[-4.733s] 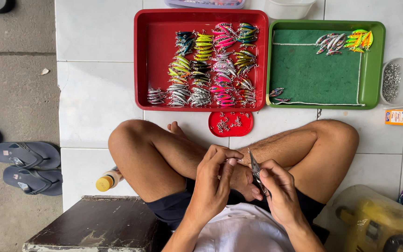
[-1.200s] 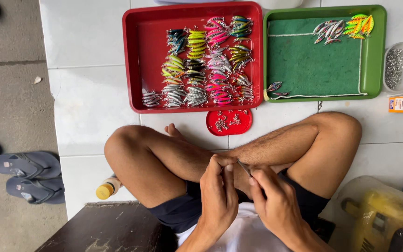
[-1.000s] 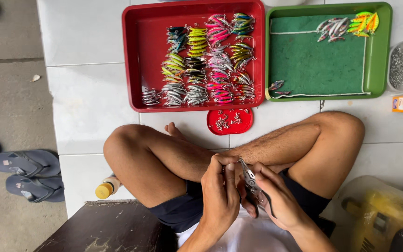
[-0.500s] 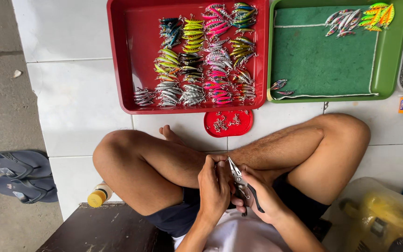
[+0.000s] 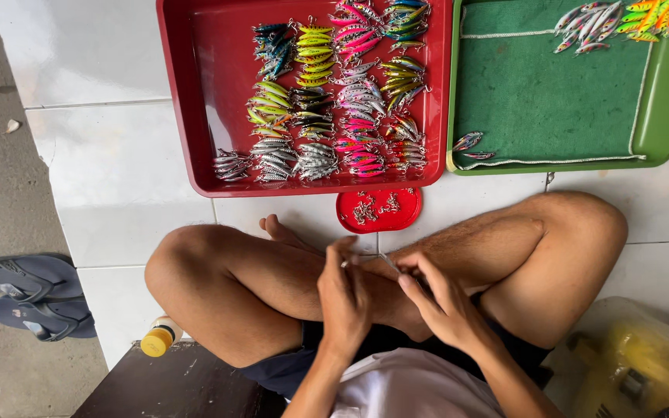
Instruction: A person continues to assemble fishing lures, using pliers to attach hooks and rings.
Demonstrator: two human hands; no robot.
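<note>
Setting: white tiled floor (image 5: 118, 178), with a grey concrete strip along its left edge; I am viewing from overhead, looking down on a seated person with crossed legs.

Item, far left: pair of grey sandals (image 5: 29, 298) on the concrete, side by side.

Item: small bottle with a yellow cap (image 5: 158, 337), lying near the left knee, beside a dark wooden block (image 5: 172, 387).

Item: red tray (image 5: 195, 93) on the tiles, holding rows of small fishing lures (image 5: 327, 101) sorted by colour: silver, green-yellow, pink, dark blue.

Item: red lid (image 5: 379, 210), just below the red tray, holding small metal fittings.

Item: left hand (image 5: 344, 298), over the crossed shins, fingers curled and pinching something small at the fingertips; the piece is too small for me to identify.

Item: right hand (image 5: 437, 298), touching the left at the fingertips, closed around a slim tool (image 5: 389, 263) of which only a metal tip shows.

Handling note: I judge the pinched piece light, stiff and easily dropped; if it is a lure, its hooks are likely sharp, so the grip belongs on the smooth body.

Item: green tray (image 5: 663, 85), right of the red one, lined with green cloth, lures in its top corner and two near its lower left.

Item, far right: yellowish plastic container (image 5: 644, 371).
</note>
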